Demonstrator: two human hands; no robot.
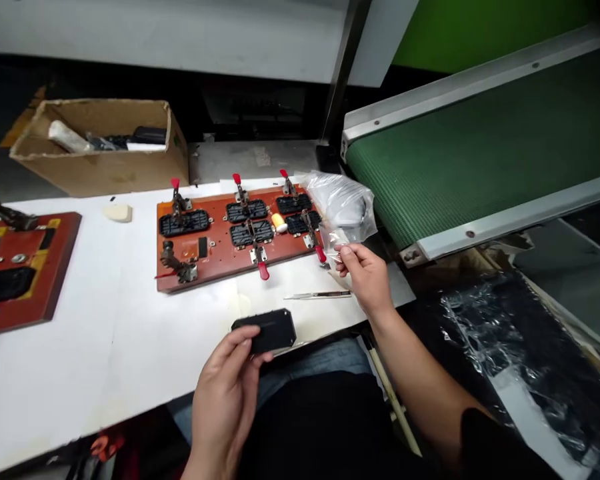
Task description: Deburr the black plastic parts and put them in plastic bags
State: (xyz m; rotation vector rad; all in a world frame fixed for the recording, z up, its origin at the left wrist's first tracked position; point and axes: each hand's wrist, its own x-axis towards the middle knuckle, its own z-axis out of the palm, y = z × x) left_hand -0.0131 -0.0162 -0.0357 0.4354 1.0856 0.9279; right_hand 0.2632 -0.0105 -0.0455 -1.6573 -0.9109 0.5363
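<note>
My left hand (229, 383) grips a flat black rectangular part (266, 330) by its near left corner, just above the table's front edge. My right hand (364, 275) is further right, fingers pinched on the lower edge of a clear plastic bag (341, 204) that lies between the fixture and the conveyor. A pair of metal tweezers (318, 295) rests on the white table just left of that hand. Behind them sits an orange-brown fixture board (220, 257) with red-handled toggle clamps and several black parts seated in it.
A green conveyor belt (480, 140) runs up to the right. An open cardboard box (100, 143) with odd items stands at the back left. A second fixture board (17, 267) lies at the far left. A small cream block (118, 213) sits on the white table (105, 347).
</note>
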